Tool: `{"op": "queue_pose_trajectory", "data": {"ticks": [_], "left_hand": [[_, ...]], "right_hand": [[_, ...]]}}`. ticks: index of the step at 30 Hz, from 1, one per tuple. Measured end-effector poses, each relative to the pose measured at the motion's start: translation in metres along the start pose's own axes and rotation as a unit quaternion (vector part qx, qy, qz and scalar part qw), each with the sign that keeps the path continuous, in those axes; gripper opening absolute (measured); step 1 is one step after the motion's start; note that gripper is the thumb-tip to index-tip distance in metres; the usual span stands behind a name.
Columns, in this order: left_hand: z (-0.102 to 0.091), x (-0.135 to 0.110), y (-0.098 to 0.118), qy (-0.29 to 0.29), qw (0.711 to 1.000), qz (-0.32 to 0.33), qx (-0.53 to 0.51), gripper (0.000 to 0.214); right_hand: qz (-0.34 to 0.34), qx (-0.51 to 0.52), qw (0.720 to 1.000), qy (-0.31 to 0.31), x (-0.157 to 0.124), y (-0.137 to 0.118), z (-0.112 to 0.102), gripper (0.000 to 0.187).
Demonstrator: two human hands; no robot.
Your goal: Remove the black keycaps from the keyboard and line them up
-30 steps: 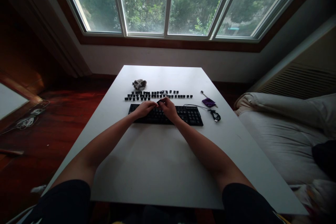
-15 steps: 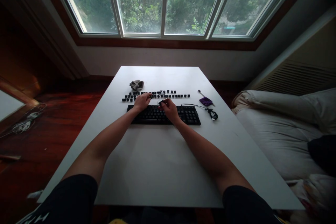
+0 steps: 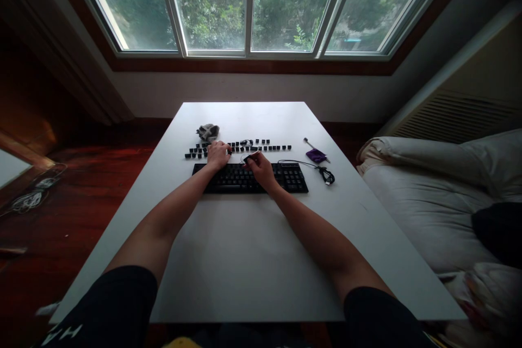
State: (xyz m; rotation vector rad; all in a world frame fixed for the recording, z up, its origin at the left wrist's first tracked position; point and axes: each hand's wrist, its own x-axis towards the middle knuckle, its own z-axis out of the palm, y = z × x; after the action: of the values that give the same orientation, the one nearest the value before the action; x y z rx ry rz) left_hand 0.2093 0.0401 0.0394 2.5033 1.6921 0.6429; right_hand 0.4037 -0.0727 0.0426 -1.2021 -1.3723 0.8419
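A black keyboard (image 3: 291,176) lies across the white table, with many keys still on its board. Behind it, loose black keycaps (image 3: 279,147) stand in rows. My left hand (image 3: 218,155) reaches over the keyboard's back edge to these rows, fingers bent and closed around a small black keycap (image 3: 229,151). Over the middle of the keyboard, my right hand (image 3: 262,169) is closed on a small dark tool (image 3: 247,159) with thin wire loops, which looks like a keycap puller. The fingers cover part of it. My forearms span the table's near half.
A grey crumpled cloth (image 3: 207,131) sits at the back left of the table (image 3: 240,261). To the right are a purple cloth or pouch (image 3: 316,155), a thin brush-like stick (image 3: 309,142) and a bundled black cable (image 3: 326,175). A sofa (image 3: 424,196) stands beside the table's right edge.
The whole view has shifted slightly left. My left fingers have curled down a little among the loose keycaps. My right hand keeps its hold over the keyboard, nearly still.
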Motion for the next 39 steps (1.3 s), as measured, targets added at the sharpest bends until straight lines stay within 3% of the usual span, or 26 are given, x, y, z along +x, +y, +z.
{"op": "queue_pose_trajectory", "data": {"ticks": [10, 19, 25, 32, 39], "left_hand": [[-0.008, -0.008, 0.002, 0.0, 1.0, 0.004, -0.004, 0.023], [-0.027, -0.033, -0.002, -0.008, 0.998, 0.056, -0.027, 0.021], [-0.04, -0.045, 0.003, -0.055, 0.989, 0.128, -0.048, 0.019], [-0.041, -0.047, 0.009, -0.09, 0.983, 0.158, -0.027, 0.017], [-0.042, -0.055, 0.008, -0.108, 0.974, 0.197, -0.025, 0.018]], "right_hand": [[0.003, -0.013, 1.0, -0.01, 0.002, 0.002, -0.001, 0.023], [0.003, -0.144, 0.989, -0.036, 0.012, -0.017, -0.002, 0.012], [-0.023, -0.214, 0.97, -0.115, 0.035, -0.028, 0.001, 0.01], [-0.094, -0.292, 0.926, -0.221, 0.044, -0.037, 0.005, 0.017], [-0.174, -0.335, 0.895, -0.237, 0.029, -0.043, 0.005, 0.011]]}}
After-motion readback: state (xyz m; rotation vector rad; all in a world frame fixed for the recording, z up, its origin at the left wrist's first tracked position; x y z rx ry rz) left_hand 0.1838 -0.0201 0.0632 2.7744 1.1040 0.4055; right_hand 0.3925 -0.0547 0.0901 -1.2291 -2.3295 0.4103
